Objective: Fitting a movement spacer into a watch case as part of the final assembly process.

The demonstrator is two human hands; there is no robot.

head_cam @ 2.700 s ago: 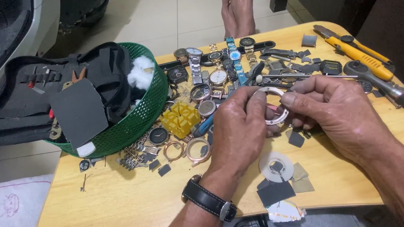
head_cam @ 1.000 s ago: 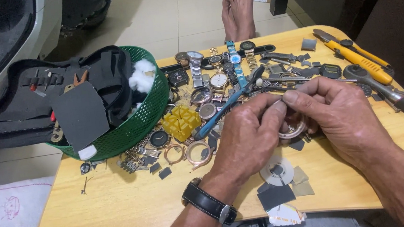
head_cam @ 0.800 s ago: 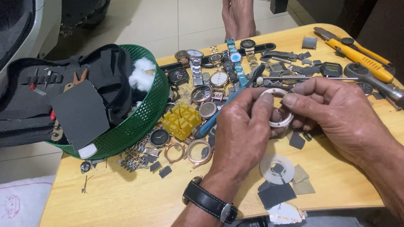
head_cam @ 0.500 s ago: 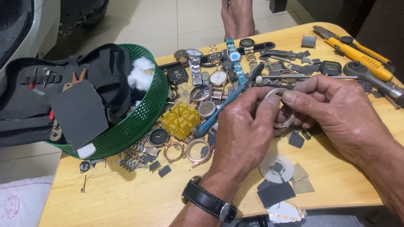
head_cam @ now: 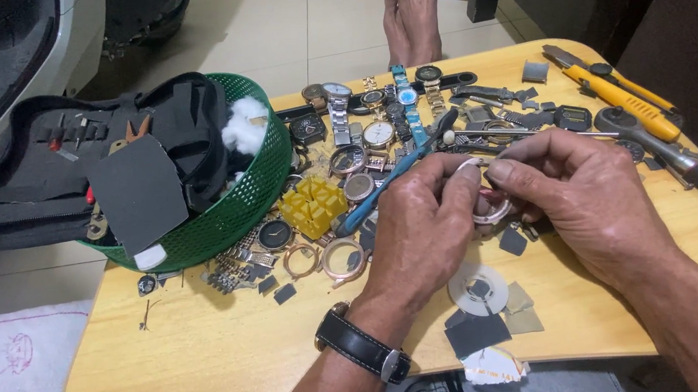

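a cluttered wooden table (head_cam: 210, 357) holds watches near its far edge. left hand (head_cam: 422, 231) grips a blue-handled tool (head_cam: 383, 194); both hands pinch a watch case (head_cam: 491, 209), right hand (head_cam: 578, 198) steadying it.

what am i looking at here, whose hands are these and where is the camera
The camera sits on a person's head and looks down, so both hands are that person's own. There is no machine here.

The left hand, with a black strap watch on its wrist, holds a blue-handled tool and pinches a small silver ring-shaped watch part together with the right hand.

They work over a light wooden table. On it lie many wristwatches and loose round watch cases, a yellow plastic block, a yellow-handled utility knife and a white disc on grey squares. A green plastic basket holds an open black tool pouch and white cotton.

Bare feet rest on the tiled floor beyond the table; whose they are cannot be told.
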